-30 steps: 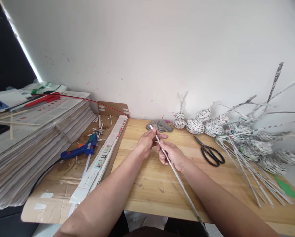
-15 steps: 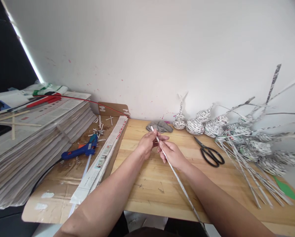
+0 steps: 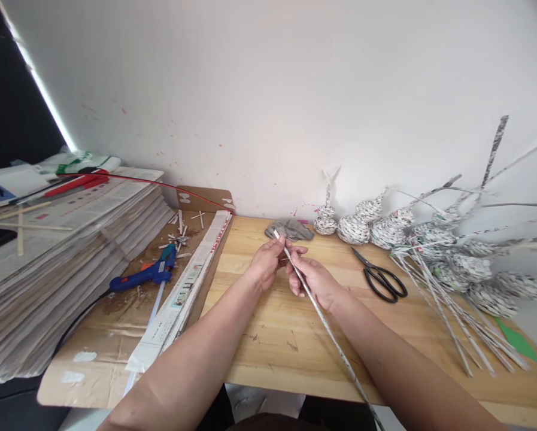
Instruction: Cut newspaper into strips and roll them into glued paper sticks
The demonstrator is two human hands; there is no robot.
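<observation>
Newspaper stack (image 3: 77, 269): piled high at the far left, well apart from the left hand (image 3: 267, 263), with crossed wooden sticks (image 3: 20, 230) and a red-handled tool (image 3: 77, 182) lying on top.
Cardboard sheet (image 3: 97, 341): spread flat to the left of the left hand, a flap upright at its far end.
Glue gun (image 3: 142, 275): blue, there on the cardboard, left of the left hand, dark cord trailing away leftward.
Paper scraps (image 3: 181, 236): a little jumble just beyond the glue gun, left of the left hand and farther out.
Newspaper strips (image 3: 191, 281): a long, flat pile, nearest of the lot on the left hand's left.
Left hand: and here's the action, thumb and fingers pinching a thin paper rod (image 3: 326, 326) near its far end, the pale tip poking out past them.
Paper rod: in both hands, slanting back between the forearms over the wooden surface (image 3: 259, 359).
Grey cloth (image 3: 290, 229): crumpled just beyond both hands.
Right hand (image 3: 315, 278): gripping that same rod, just nearer than the left.
Scissors (image 3: 380, 278): black, flat on the surface, right of the right hand.
Woven gourd shapes (image 3: 430, 233): a whole cluster, beyond and right of the right hand.
Loose rods (image 3: 457, 323): fanned out farther right of it.
Green sheet (image 3: 517, 341): rightmost, peeking out beside those rods.
</observation>
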